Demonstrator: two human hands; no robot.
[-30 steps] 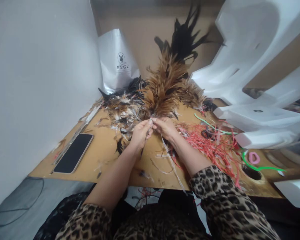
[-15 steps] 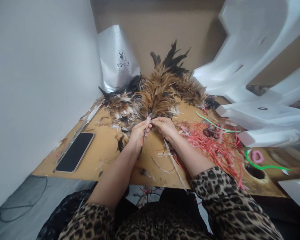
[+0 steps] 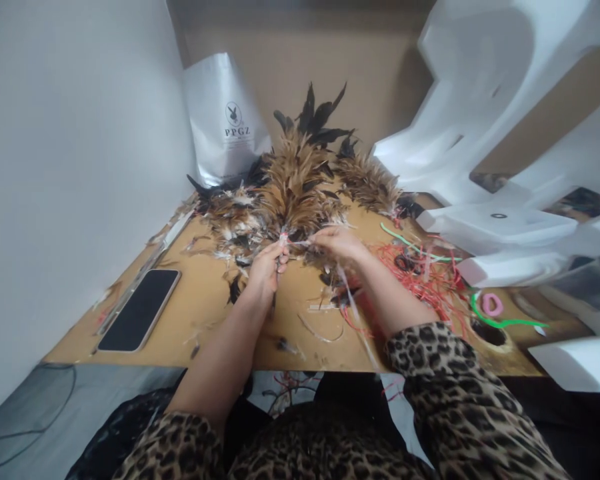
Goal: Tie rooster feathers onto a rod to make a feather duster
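Right hand [image 3: 340, 243] moved aside, left hand [image 3: 266, 267] pinching one feather bundle [image 3: 295, 190]

Feather bundle [image 3: 295, 190] base behind fingers [image 3: 274, 257]

Your left hand [image 3: 266, 268] is closed in a pinch, thumb pressed to forefinger; your right hand [image 3: 341, 244] sits just beside it, likewise pinched. Both forearms stretch forward and converge.

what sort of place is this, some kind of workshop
Probably a small craft workbench, perhaps at home: a worn wooden table littered with loose feathers and red strips, with the left hand gripping a feather bundle at its base and the right hand beside it.
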